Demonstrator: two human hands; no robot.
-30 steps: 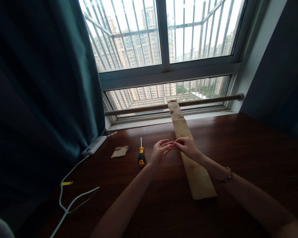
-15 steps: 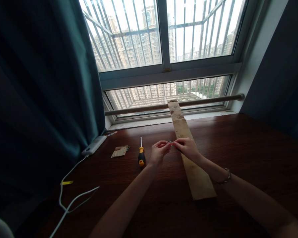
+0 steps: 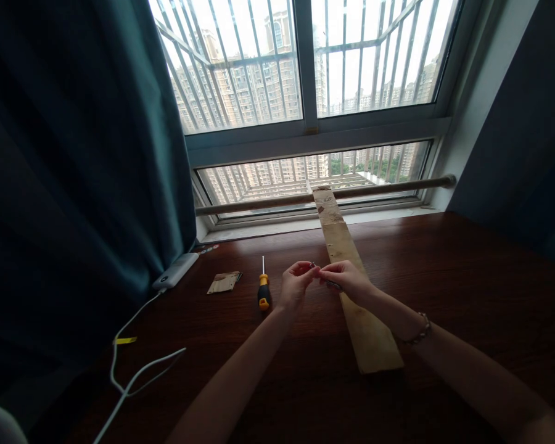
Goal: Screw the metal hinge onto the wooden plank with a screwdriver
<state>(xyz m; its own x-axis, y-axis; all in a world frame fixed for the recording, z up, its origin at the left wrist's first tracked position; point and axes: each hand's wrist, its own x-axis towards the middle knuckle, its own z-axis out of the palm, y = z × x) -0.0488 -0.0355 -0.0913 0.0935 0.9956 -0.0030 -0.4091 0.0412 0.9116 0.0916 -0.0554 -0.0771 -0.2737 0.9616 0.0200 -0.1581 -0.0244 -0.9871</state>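
Observation:
My left hand (image 3: 296, 282) is closed in a pinch at the left edge of a long wooden plank (image 3: 374, 339), with a tiny shiny bit at its fingertips too small to name. Touching those fingertips is my right hand (image 3: 350, 281), held over the plank. A thin metal piece (image 3: 333, 285), perhaps a screw, sticks out below its closed fingers. To the left of my hands lies a screwdriver (image 3: 263, 295) with a yellow and black handle, its shaft toward the window.
A small flat wooden piece (image 3: 221, 282) lies left of the screwdriver, dark strips at its right edge. By the curtain (image 3: 166, 185) rests a white power bank (image 3: 176, 271) with a white cable (image 3: 115, 357). The plank's far end meets a rail (image 3: 393, 186) at the window.
My fingertips have come together. The thin metal piece that showed between the hands now shows beneath the right fingers. Plank and screwdriver stay where they were.

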